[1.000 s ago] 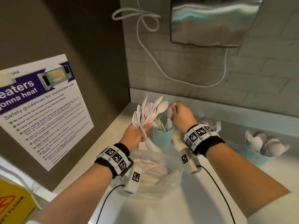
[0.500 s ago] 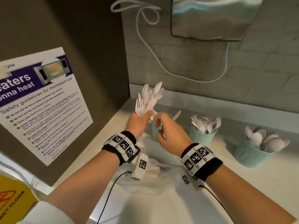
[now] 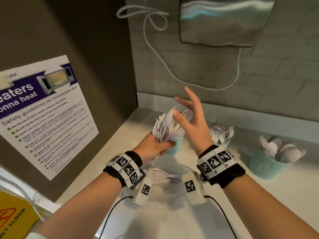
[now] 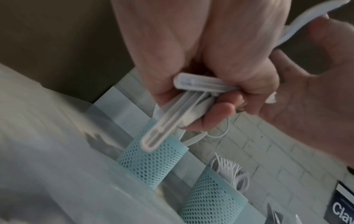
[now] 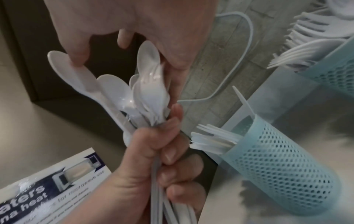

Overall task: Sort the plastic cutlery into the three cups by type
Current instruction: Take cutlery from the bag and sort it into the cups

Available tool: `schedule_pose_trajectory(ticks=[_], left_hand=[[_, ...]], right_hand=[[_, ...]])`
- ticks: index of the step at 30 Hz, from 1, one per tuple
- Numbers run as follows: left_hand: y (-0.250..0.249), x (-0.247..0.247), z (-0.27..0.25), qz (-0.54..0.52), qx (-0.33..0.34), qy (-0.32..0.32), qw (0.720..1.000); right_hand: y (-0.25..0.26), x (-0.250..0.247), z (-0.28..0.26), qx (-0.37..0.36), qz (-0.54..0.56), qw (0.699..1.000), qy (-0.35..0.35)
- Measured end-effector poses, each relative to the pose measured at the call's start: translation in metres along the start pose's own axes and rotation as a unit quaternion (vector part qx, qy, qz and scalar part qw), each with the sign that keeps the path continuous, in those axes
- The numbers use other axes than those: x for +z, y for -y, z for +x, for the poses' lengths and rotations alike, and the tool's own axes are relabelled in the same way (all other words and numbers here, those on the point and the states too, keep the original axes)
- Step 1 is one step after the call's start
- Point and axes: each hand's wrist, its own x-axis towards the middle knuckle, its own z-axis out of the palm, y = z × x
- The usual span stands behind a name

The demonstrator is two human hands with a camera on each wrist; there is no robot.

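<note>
My left hand (image 3: 161, 147) grips a bundle of white plastic forks and spoons (image 3: 164, 125) by the handles, just in front of the left teal mesh cup (image 3: 174, 149), which holds knives (image 5: 214, 139). My right hand (image 3: 188, 109) is raised at the top of the bundle with its fingers spread. Its thumb (image 5: 76, 53) rests on a spoon bowl (image 5: 59, 60). The middle cup (image 3: 222, 144) holds forks and the right cup (image 3: 265, 167) holds spoons. In the left wrist view the handle ends (image 4: 162, 133) stick out below my fist.
A clear plastic bag (image 3: 164, 178) with more cutlery lies on the white counter (image 3: 172, 221) between my wrists. A microwave poster (image 3: 43, 114) hangs on the left wall. A metal dispenser (image 3: 222, 21) and a white cable (image 3: 155, 40) are on the brick wall behind.
My right hand left the knife cup, came across to the bundle and rose to its top with fingers spread. The left hand with the bundle shifted slightly right and lower.
</note>
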Motion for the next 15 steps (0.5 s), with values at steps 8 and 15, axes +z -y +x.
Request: schedule_pose_trajectory(ticks=[8,15], left_hand=[[-0.005,0.007,0.005,0.044,-0.025,-0.017,0.999],[-0.013,0.011,0.0,0.008,0.033,-0.022,0.999]], right_hand=[[0.002,0.012,-0.007,0.005,-0.038,0.999,0.029],[-0.011,0.013,0.002,0.039,-0.05,0.995,0.073]])
